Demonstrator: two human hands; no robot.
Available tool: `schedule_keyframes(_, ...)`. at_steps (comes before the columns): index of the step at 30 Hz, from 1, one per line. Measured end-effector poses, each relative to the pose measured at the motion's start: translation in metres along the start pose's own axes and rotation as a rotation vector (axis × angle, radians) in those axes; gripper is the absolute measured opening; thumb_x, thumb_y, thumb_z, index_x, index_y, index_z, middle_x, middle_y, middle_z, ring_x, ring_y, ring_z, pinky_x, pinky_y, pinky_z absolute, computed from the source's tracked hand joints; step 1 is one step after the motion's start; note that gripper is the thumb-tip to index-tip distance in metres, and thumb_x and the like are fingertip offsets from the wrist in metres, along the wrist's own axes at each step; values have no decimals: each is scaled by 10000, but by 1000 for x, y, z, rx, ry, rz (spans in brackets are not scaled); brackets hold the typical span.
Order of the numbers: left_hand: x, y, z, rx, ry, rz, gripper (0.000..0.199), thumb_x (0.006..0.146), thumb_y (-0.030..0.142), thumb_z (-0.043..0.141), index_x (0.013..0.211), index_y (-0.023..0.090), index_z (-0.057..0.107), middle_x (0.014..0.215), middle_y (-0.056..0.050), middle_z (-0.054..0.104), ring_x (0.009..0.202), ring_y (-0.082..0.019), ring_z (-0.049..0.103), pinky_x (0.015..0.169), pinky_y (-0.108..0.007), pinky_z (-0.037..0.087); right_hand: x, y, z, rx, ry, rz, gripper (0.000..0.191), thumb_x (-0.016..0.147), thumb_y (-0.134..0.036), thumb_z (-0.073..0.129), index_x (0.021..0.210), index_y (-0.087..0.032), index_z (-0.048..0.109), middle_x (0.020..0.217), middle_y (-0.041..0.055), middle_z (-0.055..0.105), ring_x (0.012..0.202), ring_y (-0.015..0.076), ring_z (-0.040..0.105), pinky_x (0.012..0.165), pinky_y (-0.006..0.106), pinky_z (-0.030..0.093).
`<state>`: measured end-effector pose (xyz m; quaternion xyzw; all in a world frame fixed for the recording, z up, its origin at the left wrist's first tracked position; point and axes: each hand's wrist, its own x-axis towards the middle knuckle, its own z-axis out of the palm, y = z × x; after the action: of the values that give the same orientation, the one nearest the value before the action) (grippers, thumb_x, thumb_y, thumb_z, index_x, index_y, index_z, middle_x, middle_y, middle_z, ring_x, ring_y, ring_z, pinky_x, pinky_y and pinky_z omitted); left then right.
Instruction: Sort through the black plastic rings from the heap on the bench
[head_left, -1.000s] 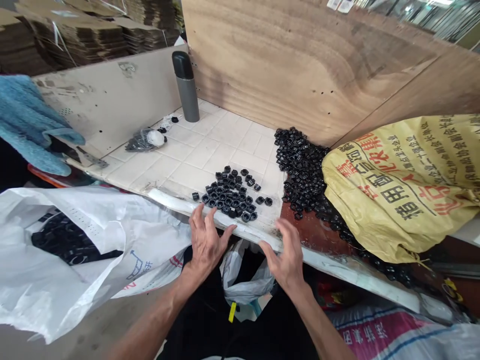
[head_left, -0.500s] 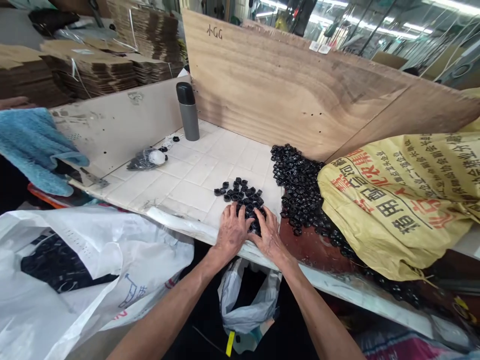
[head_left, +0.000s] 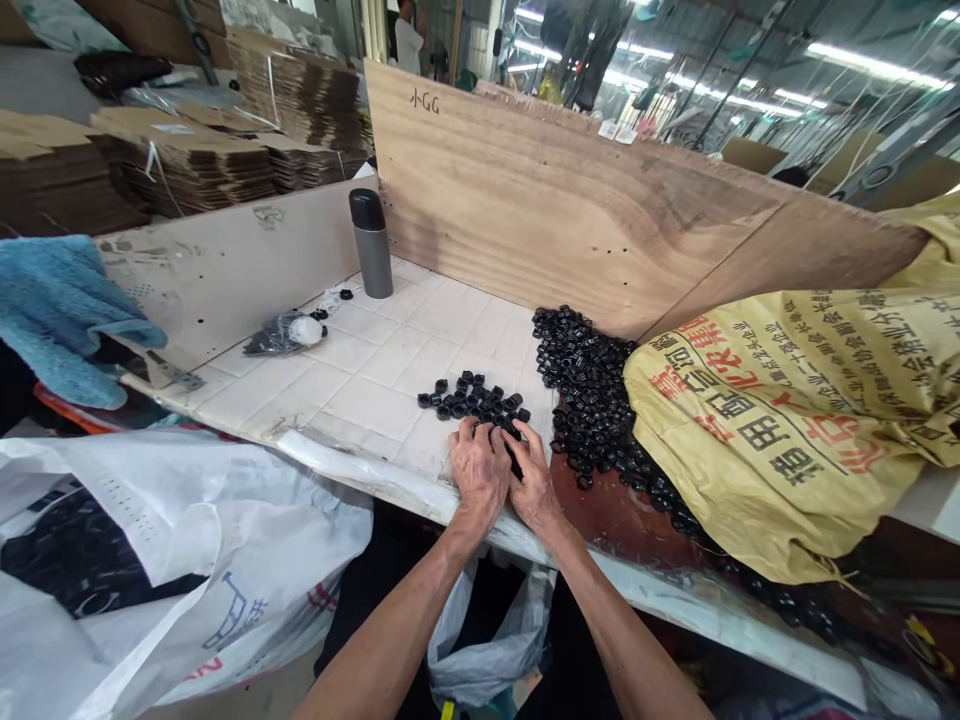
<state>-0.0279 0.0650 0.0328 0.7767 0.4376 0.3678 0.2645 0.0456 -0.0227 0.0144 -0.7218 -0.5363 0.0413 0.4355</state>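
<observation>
A small heap of black plastic nuts (head_left: 472, 396), short ring-like pieces, lies on the pale tabletop near its front edge. My left hand (head_left: 480, 462) is at the near side of this heap, back up, with its fingers bent down over pieces. Beside it my right hand (head_left: 532, 480) curls its fingers and thumb round pieces from the right. A few black nuts show in the gap between the hands; the fingertips are partly hidden. To the right spreads a much larger pile of the same black nuts (head_left: 585, 390).
A yellow woven sack (head_left: 757, 430) lies against the large pile. A grey flask (head_left: 373, 255) and a small plastic bag (head_left: 277, 335) stand further back left. Wooden board (head_left: 525, 190) closes the back. White sack (head_left: 262, 560) and grey bag (head_left: 491, 660) sit below the edge.
My hands have drawn closer together, the left moving right toward the right hand. More fingers are bent over the pieces. The camera view has tilted slightly upward.
</observation>
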Motion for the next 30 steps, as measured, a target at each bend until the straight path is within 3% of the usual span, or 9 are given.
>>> schedule_keyframes(5, 0, 14, 11, -349, 63, -277, 273, 921, 311, 516, 832, 164, 728, 1122, -144, 654, 995, -260, 634, 881, -396, 498, 12, -10, 2, 115, 155, 131, 347, 938, -294, 557, 1272, -234, 631, 1404, 121, 480, 1326, 254, 470, 1130, 451, 402)
schedule_keyframes(9, 1, 23, 8, -566, 71, -451, 245, 892, 392, 568, 820, 197, 697, 943, -81, 688, 882, -223, 636, 807, -346, 490, 22, -23, 5, 246, 255, 238, 274, 888, -314, 593, 1123, -220, 697, 1330, 105, 538, 1258, 243, 525, 1092, 415, 433)
schedule_keyframes(13, 1, 36, 3, -781, 36, -556, 361, 908, 488, 553, 734, 180, 627, 705, -17, 609, 672, -150, 551, 633, -270, 433, 26, -34, 4, 339, 291, 321, 287, 836, -309, 630, 1088, -205, 718, 1303, 91, 567, 1226, 236, 545, 1088, 388, 430)
schedule_keyframes(16, -4, 49, -7, -911, 9, -574, 406, 920, 514, 530, 716, 167, 587, 687, -3, 565, 638, -124, 518, 597, -250, 421, 24, -48, -2, 363, 333, 353, 294, 829, -291, 639, 1098, -207, 724, 1291, 78, 584, 1216, 227, 548, 1090, 381, 429)
schedule_keyframes(18, -14, 57, -26, -958, -17, -578, 389, 919, 511, 535, 752, 165, 599, 724, -13, 588, 662, -130, 547, 618, -251, 451, 15, -66, -10, 356, 347, 328, 305, 843, -271, 636, 1131, -218, 720, 1304, 70, 587, 1225, 232, 547, 1101, 400, 421)
schedule_keyframes(22, -58, 63, -90, -961, -19, -561, 280, 926, 417, 562, 802, 177, 634, 822, -31, 630, 757, -156, 593, 684, -255, 501, -37, -121, -18, 271, 309, 252, 360, 887, -250, 616, 1242, -261, 680, 1381, 56, 556, 1289, 285, 519, 1128, 490, 401)
schedule_keyframes(25, -105, 50, -128, -874, -102, -604, 272, 925, 400, 552, 774, 198, 652, 899, -39, 655, 840, -180, 616, 754, -260, 527, -99, -151, -6, 236, 272, 343, 390, 893, -288, 615, 1281, -300, 657, 1394, 52, 551, 1265, 341, 549, 1083, 569, 441)
schedule_keyframes(27, -134, 32, -130, -863, -180, -736, 289, 886, 436, 591, 722, 202, 632, 856, -30, 657, 780, -178, 616, 712, -257, 535, -138, -152, 12, 263, 278, 473, 393, 905, -306, 588, 1294, -325, 647, 1399, 49, 556, 1248, 346, 568, 1059, 577, 461)
schedule_keyframes(30, -163, -3, -94, -765, -312, -888, 302, 843, 470, 614, 710, 199, 623, 695, -6, 625, 647, -168, 602, 629, -267, 527, -174, -120, 42, 283, 268, 718, 387, 897, -352, 580, 1266, -270, 664, 1397, 76, 574, 1245, 326, 578, 1044, 522, 482)
